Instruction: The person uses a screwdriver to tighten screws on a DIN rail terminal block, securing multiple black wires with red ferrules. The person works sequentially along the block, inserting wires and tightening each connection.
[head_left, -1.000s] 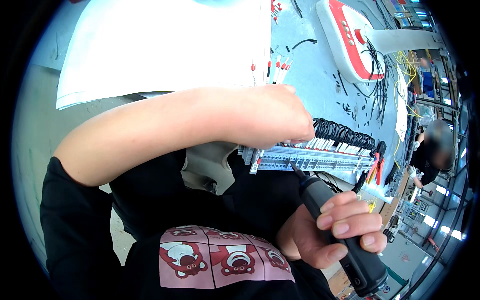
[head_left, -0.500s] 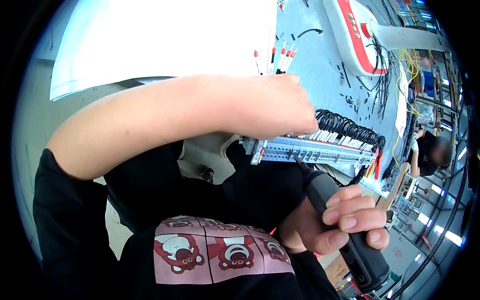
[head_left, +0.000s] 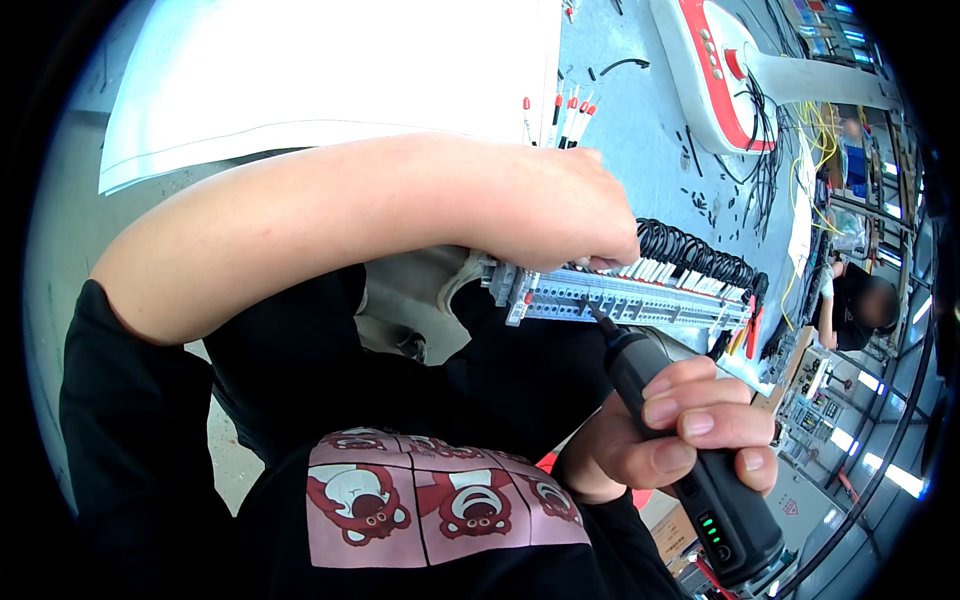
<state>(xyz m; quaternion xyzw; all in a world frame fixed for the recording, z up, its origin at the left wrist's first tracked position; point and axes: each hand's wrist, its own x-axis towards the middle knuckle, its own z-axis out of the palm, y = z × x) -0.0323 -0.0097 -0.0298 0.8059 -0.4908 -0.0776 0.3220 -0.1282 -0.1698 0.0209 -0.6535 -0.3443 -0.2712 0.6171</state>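
A long row of grey-blue terminal blocks lies across the near edge of the table, with black wires looping into its far side through white marker sleeves. My left hand is closed over the far side of the row, left of the wired part; whatever its fingers pinch is hidden beneath them. My right hand wraps round a black electric screwdriver showing green lights. The screwdriver is tilted, its tip against the near side of the row, close to my left fingers.
Several loose wires with red ends lie beyond my left hand, beside a large white sheet. Black offcuts are scattered on the table. A white-and-red device stands farther back. Another person is at the far right.
Green lights have come on along the screwdriver's body. My left hand and forearm have shifted slightly, and the screwdriver's tip stays at the terminal row.
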